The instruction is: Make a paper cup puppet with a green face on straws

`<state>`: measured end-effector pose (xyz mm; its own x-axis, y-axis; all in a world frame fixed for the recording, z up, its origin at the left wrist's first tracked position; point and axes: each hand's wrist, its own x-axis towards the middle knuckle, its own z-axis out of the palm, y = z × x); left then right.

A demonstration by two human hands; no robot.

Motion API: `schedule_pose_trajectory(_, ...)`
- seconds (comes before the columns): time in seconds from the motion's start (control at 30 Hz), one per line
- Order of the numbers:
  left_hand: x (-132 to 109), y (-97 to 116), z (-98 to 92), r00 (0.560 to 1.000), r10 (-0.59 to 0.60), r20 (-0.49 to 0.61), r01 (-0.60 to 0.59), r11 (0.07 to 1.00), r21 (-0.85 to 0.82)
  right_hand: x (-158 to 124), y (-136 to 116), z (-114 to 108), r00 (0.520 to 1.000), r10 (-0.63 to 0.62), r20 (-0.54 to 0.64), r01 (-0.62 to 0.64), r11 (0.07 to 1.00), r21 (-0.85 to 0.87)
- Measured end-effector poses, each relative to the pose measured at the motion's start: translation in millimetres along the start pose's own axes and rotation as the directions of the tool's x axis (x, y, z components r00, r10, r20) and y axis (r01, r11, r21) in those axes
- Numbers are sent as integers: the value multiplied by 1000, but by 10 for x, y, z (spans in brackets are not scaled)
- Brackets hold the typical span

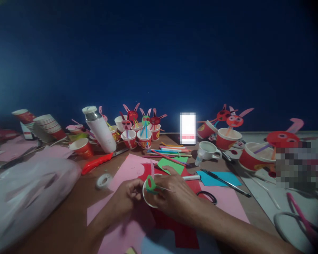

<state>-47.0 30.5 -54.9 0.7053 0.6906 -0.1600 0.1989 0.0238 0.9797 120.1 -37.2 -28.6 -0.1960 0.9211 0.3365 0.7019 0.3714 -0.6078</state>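
Observation:
A paper cup (pixel 146 197) with a white rim is tilted in front of me, its mouth facing up toward me. My left hand (pixel 129 196) is closed on the near left side of its rim. My right hand (pixel 172 192) reaches over the cup, its fingers curled at the mouth around a green paper cutout (pixel 149 184) with a red-edged eye hole. A pink paper strip (pixel 152 167) sticks up beside the cutout. My right fingers and palm hide much of the cup and the cutout's lower part.
Red paper cups (pixel 144 143) with paper animal faces on straws line the back. A white flask (pixel 100 128), red-handled cutter (pixel 98 164), tape roll (pixel 104 181), loose straws (pixel 172 151), mug (pixel 208 151), black pen (pixel 225 182), coloured paper (pixel 127 169) and plastic bag (pixel 34 201) surround my hands.

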Motion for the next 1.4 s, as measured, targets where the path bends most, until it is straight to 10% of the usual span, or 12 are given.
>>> schedule_pose_trajectory(1.4, 81, -37, 1, 999, -33, 12, 33, 997, -70, 206, -249, -106, 956, 205, 209, -112, 916, -386)
